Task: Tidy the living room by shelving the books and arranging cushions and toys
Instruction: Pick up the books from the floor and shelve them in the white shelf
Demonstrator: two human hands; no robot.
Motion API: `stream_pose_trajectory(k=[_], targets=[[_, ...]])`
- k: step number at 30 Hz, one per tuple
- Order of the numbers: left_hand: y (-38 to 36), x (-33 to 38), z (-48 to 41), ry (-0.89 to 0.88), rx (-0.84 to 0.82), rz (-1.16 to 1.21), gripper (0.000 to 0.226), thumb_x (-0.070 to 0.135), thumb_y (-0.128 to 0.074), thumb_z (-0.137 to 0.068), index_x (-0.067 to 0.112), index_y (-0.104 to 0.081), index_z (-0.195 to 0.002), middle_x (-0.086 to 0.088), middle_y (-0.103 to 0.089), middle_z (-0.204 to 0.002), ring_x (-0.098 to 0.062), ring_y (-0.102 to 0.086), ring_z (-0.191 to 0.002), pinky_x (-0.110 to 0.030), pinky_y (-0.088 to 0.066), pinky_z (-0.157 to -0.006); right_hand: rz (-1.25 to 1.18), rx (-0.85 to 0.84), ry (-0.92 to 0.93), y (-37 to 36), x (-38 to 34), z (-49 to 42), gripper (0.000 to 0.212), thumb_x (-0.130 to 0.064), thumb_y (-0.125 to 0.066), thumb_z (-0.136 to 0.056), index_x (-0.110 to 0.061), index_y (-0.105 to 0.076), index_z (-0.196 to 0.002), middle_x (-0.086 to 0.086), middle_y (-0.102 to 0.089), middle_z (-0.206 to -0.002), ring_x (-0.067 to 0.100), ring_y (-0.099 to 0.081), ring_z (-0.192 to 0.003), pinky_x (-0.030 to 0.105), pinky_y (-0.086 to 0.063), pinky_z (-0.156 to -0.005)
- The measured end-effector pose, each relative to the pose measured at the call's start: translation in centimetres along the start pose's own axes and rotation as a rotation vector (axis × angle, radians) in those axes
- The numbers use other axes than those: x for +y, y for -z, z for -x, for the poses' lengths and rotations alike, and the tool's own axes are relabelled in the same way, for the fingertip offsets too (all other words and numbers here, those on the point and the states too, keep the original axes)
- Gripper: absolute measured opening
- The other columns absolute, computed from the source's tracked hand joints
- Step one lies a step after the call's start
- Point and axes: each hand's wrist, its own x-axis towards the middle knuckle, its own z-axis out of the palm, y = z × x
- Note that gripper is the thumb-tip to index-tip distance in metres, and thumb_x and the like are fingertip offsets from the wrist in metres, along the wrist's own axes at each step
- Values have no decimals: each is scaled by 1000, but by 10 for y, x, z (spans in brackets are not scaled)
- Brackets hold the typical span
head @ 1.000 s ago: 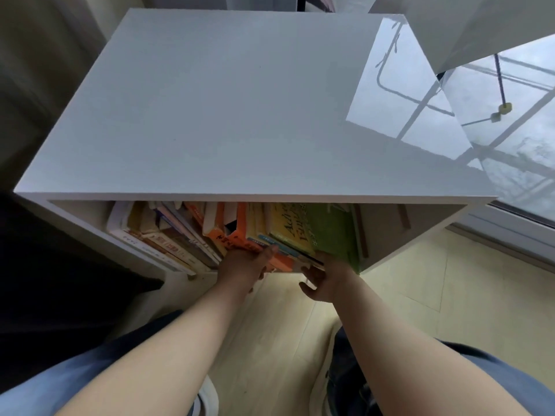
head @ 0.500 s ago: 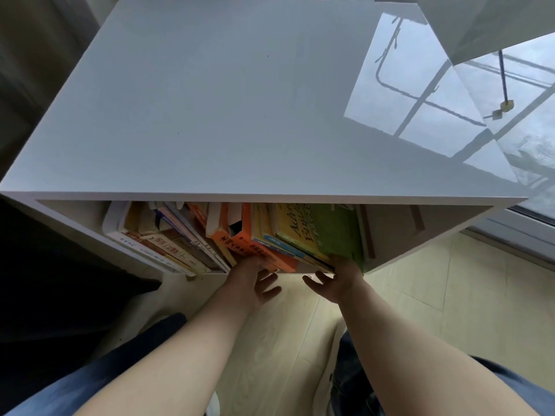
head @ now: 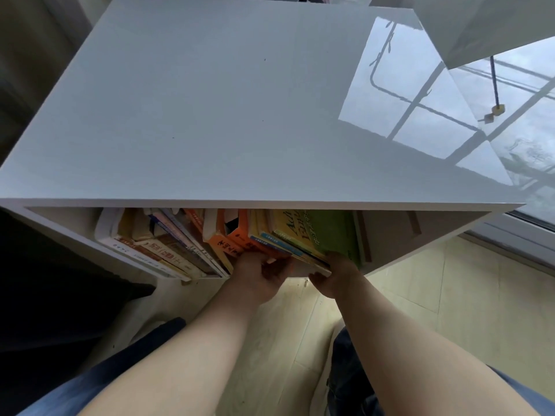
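While my left hand (head: 259,276) pinches the near edges of the books (head: 264,240) in the shelf (head: 210,115), my right hand (head: 338,276) meets the green book (head: 330,232), grip hidden, can't tell. Books are in but slanting; cushions and toys out of view.

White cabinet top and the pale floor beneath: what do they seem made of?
The white cabinet top looks like glossy lacquered or laminated board: it mirrors the window bars sharply. The pale floor looks like satin wood-effect planks or tiles, with faint grain and seams; wood or laminate is unclear.
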Motion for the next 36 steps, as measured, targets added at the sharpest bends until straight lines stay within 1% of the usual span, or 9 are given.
stream_pose_trajectory(k=[2,5,14,19,23,26,29,33,36], targets=[[5,1,6,11,52,-158,11,5,-41,-95,1,-49,-90,-20,-58,-91,-29,-59,-81,-42,-51,-80,257,137,20,0,-1,9,42,-16,-54,-91,-10,-40,-131,10,-46,-120,27,-46,-119,34,-41,-98],[8,3,13,-33,123,-443,15,14,-46,-95,6,-51,-84,-11,-60,-84,-23,-58,-81,-39,-47,-79,722,344,328,1,-4,19,47,-12,-48,-91,-11,-36,-137,14,-37,-136,32,-38,-125,38,-35,-105],[-12,18,74,-375,56,-1261,16,21,-43,-98,15,-58,-95,-8,-65,-95,-20,-62,-81,-26,-47,-66,1291,-261,717,-15,-30,99,14,-22,-53,-94,-12,-57,-103,11,-59,-111,28,-56,-108,33,-46,-95],[-7,20,100,-786,55,-1512,25,22,-43,-98,21,-56,-120,2,-59,-95,-9,-51,-71,-19,-41,-60,1429,-251,719,19,-52,114,19,-19,-49,-95,-10,-61,-107,8,-60,-100,18,-52,-86,23,-45,-70],[-10,20,101,-1154,201,-1921,41,31,-43,-95,27,-44,-136,-1,-45,-141,-23,-40,-127,-32,-38,-102,1348,-168,676,27,-53,104,10,-14,-49,-94,-8,-56,-98,6,-54,-87,14,-51,-75,27,-48,-68],[-5,20,89,-1031,297,-2317,71,45,-43,-92,27,-7,-150,4,-2,-158,-24,4,-145,-42,1,-116,1365,-194,697,19,-46,95,20,-14,-47,-94,-10,-60,-109,2,-56,-91,9,-49,-71,17,-38,-55],[5,20,76,-895,353,-2596,74,53,-33,-94,21,0,-151,-1,8,-159,-27,20,-143,-48,25,-106,1358,-243,701,12,-38,88,33,-20,-52,-93,-17,-52,-126,4,-57,-120,17,-55,-102,19,-41,-75],[8,20,75,-904,309,-2665,69,55,-30,-94,21,-11,-151,-2,2,-159,-29,16,-144,-50,27,-101,1234,-298,634,3,-23,76,49,-19,-59,-90,-16,-42,-136,7,-51,-131,27,-47,-125,30,-39,-103],[11,22,79,-927,246,-2660,65,52,-38,-93,23,-21,-148,-3,-4,-159,-27,7,-146,-50,23,-106,1306,-295,672,-6,-10,66,49,-19,-58,-90,-21,-41,-136,9,-54,-127,24,-52,-115,32,-45,-98]])
